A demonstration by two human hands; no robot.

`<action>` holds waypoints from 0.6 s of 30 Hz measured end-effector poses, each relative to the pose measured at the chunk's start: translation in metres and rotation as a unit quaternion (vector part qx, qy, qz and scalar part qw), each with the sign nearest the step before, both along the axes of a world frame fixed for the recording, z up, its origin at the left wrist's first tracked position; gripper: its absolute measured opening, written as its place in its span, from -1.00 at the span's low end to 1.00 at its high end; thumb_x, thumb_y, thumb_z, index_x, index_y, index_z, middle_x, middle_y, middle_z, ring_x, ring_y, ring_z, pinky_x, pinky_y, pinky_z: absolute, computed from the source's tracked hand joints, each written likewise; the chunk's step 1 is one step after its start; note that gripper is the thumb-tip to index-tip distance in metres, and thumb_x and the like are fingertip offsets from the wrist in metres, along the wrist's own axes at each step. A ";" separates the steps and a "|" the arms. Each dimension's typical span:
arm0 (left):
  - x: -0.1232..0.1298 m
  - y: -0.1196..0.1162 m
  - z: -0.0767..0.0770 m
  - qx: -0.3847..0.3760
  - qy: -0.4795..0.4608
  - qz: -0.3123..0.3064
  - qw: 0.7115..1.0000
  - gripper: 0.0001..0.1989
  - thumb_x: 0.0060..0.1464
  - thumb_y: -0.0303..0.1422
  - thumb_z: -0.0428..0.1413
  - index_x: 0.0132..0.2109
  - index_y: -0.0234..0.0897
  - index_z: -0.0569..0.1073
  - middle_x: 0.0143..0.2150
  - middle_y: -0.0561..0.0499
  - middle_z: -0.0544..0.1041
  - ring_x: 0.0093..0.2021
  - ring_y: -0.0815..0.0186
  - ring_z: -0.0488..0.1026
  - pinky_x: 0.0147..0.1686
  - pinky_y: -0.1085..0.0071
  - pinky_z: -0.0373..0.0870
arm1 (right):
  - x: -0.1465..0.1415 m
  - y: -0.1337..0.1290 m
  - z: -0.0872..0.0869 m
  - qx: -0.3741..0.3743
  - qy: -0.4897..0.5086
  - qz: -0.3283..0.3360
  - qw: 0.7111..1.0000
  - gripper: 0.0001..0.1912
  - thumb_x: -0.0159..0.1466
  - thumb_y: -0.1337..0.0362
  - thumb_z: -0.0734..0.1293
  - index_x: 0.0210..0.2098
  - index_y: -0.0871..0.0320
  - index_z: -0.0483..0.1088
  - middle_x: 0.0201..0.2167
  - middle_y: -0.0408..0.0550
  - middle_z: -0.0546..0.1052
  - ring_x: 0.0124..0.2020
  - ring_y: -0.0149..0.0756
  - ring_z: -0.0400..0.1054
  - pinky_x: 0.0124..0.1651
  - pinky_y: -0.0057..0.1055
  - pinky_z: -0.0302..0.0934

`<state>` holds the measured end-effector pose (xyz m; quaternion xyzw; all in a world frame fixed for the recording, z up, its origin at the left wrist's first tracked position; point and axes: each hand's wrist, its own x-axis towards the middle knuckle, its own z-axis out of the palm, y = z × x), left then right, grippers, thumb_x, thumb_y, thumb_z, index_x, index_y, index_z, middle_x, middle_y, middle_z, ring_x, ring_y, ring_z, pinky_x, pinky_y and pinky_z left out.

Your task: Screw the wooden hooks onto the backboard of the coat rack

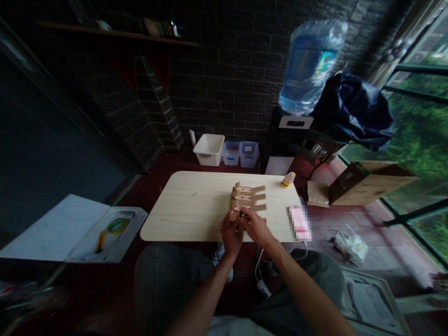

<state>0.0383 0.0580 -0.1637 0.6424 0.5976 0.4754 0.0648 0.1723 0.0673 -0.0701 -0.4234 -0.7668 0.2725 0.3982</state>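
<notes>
Near the front edge of the pale wooden table [189, 205], my two hands are close together over a tan piece with several short strips [247, 197] sticking out to the right. It looks like wood or cardboard; I cannot tell which. My left hand [232, 237] grips the near end of this piece, fingers curled against it. My right hand [259, 228] is closed, thumb and fingertips pinching by a small black and yellow thing [241, 214] too small to name. The fingertips partly cover the nearest strip.
A yellow-capped small bottle [288, 180] stands at the table's back right corner. A pink blurred-out item [300, 223] lies at the right edge, with a white cable below. A thin dark stick [195, 194] lies left. Tubs [209, 151] and a water dispenser [294, 122] stand behind.
</notes>
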 end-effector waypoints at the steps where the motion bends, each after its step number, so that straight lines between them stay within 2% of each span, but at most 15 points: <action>1: 0.000 0.000 0.000 0.000 0.001 0.000 1.000 -0.72 0.26 -0.28 0.05 0.04 -0.16 0.55 0.26 -0.15 0.42 0.31 0.03 0.28 0.22 -0.05 0.34 | 0.000 0.000 0.000 -0.001 -0.004 -0.003 1.000 -0.46 0.38 0.37 0.24 0.31 -0.05 0.23 0.11 0.00 0.50 0.05 -0.23 0.47 0.13 -0.20 0.38; 10: -0.001 0.000 0.001 0.016 0.004 -0.003 1.000 -0.73 0.27 -0.28 0.03 0.02 -0.16 0.55 0.27 -0.14 0.40 0.28 0.04 0.32 0.21 -0.04 0.36 | -0.002 0.001 0.002 0.019 -0.028 -0.017 0.999 -0.47 0.37 0.37 0.25 0.31 -0.06 0.23 0.10 0.01 0.50 0.03 -0.23 0.48 0.11 -0.22 0.38; 14: -0.001 0.002 -0.002 0.023 -0.004 -0.003 1.000 -0.72 0.25 -0.31 0.05 0.04 -0.15 0.54 0.25 -0.15 0.42 0.30 0.04 0.30 0.21 -0.06 0.36 | -0.004 -0.002 0.012 0.037 -0.062 -0.004 0.997 -0.45 0.38 0.37 0.24 0.33 -0.06 0.19 0.10 0.03 0.49 0.01 -0.21 0.48 0.09 -0.20 0.40; 18: -0.001 0.004 -0.004 0.037 -0.005 -0.003 0.999 -0.74 0.25 -0.34 0.05 0.01 -0.15 0.55 0.25 -0.14 0.42 0.29 0.06 0.31 0.19 -0.05 0.38 | -0.004 -0.006 0.025 0.057 -0.089 0.007 0.994 -0.48 0.42 0.37 0.20 0.33 -0.07 0.19 0.18 0.02 0.44 0.10 -0.20 0.43 0.13 -0.23 0.37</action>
